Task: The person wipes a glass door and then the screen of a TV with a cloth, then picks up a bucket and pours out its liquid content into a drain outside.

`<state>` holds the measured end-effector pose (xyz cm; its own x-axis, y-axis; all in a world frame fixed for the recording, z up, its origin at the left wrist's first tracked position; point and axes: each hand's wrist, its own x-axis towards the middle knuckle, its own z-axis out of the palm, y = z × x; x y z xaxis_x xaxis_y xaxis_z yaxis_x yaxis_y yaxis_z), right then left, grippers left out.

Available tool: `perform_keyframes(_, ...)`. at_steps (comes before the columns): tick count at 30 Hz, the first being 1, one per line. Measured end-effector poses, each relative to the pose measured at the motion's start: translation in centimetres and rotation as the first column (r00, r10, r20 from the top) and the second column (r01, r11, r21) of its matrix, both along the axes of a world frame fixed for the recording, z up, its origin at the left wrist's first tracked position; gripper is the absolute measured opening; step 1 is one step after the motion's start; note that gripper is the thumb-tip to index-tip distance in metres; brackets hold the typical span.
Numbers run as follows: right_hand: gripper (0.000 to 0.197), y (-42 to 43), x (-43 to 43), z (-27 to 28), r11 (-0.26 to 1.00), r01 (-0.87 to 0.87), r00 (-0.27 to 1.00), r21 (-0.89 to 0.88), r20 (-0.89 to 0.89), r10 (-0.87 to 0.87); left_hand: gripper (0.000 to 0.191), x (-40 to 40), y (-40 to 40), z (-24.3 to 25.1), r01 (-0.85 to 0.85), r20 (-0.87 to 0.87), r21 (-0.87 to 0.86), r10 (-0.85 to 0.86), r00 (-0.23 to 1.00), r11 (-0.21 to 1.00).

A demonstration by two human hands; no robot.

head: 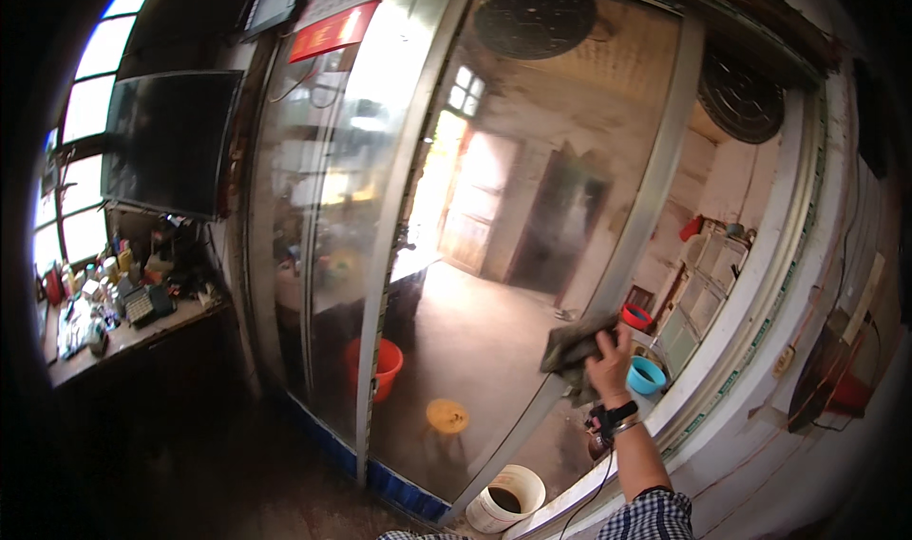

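Observation:
My right hand presses a dark, damp-looking cloth against the metal frame post of a sliding glass door. A band with a small device sits on the wrist, and a thin cable hangs from it. Left of the post is a large glass pane, through which the room behind shows. My left hand is out of view; only a bit of checked fabric appears at the bottom edge. Below my right hand, a white bucket with dark liquid stands by the foot of the post.
An orange bucket and a yellow stool appear through the glass. A turquoise basin and a red basin lie beyond the opening. At left, a cluttered table stands under a flat-screen television. Wires run along the right wall.

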<state>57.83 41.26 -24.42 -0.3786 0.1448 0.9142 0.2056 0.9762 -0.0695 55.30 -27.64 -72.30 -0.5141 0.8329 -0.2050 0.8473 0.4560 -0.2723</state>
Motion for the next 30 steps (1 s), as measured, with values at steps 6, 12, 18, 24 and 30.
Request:
perform_keyframes(6,0.045,1.8,-2.5,13.5,0.958,0.223,0.966,0.183,-0.171,-0.193,0.013,1.2,0.8,-1.5,-0.228,0.1,0.34,0.206,0.973,0.912)
perform_keyframes(12,0.044,-1.3,-7.0,25.0,0.844,0.421,0.901,0.333,-0.05,-0.43,0.015,2.9,-0.8,0.6,-0.437,0.351,0.372,0.312,0.883,0.819)
perform_keyframes(18,0.053,-1.4,-15.2,31.4,0.853,0.435,0.889,0.288,0.01,-0.457,0.016,4.9,-1.2,7.1,-0.781,0.626,0.344,0.493,0.605,0.521)
perform_keyframes(24,0.061,-5.1,-21.6,35.8,0.858,0.466,0.877,0.215,0.016,-0.48,0.025,3.7,1.1,15.7,-0.923,0.794,0.083,0.535,0.289,0.376)
perform_keyframes(30,0.063,-3.3,-30.8,42.5,0.88,0.266,0.964,0.393,-0.1,-0.247,0.023,1.3,0.8,9.3,-0.966,0.854,0.075,0.484,0.189,0.246)
